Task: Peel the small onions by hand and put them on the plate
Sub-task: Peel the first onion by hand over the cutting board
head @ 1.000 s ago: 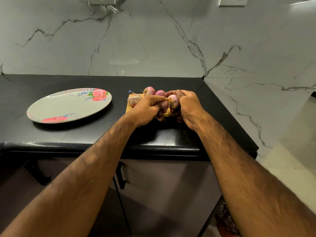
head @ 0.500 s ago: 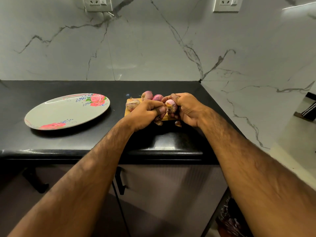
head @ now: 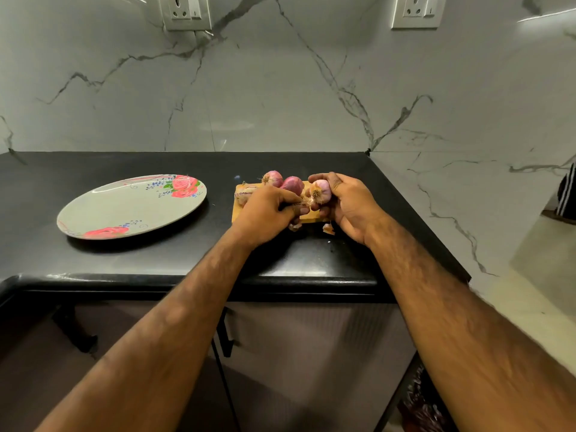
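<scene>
Right hand: my right hand point(head: 349, 207) grips a small pink-purple onion point(head: 322, 190), root end facing me.
Left hand: my left hand point(head: 268, 213) pinches dry strands at that onion's root end.
Board: small tan wooden board point(head: 311, 217) under both hands, carrying three more purple onions point(head: 272, 178).
Scraps: peel bits point(head: 328, 229) on the black counter point(head: 124, 263) at the board's near edge.
Plate: grey oval floral plate point(head: 131, 207) on the counter, well left of the board.

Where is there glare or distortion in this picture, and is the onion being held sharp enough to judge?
Head view: glare lies along the front edge of the counter and as a streak on the wall; the wide lens bows that edge; the onion in the right hand looks sharp; the cupboard is dim.
</scene>
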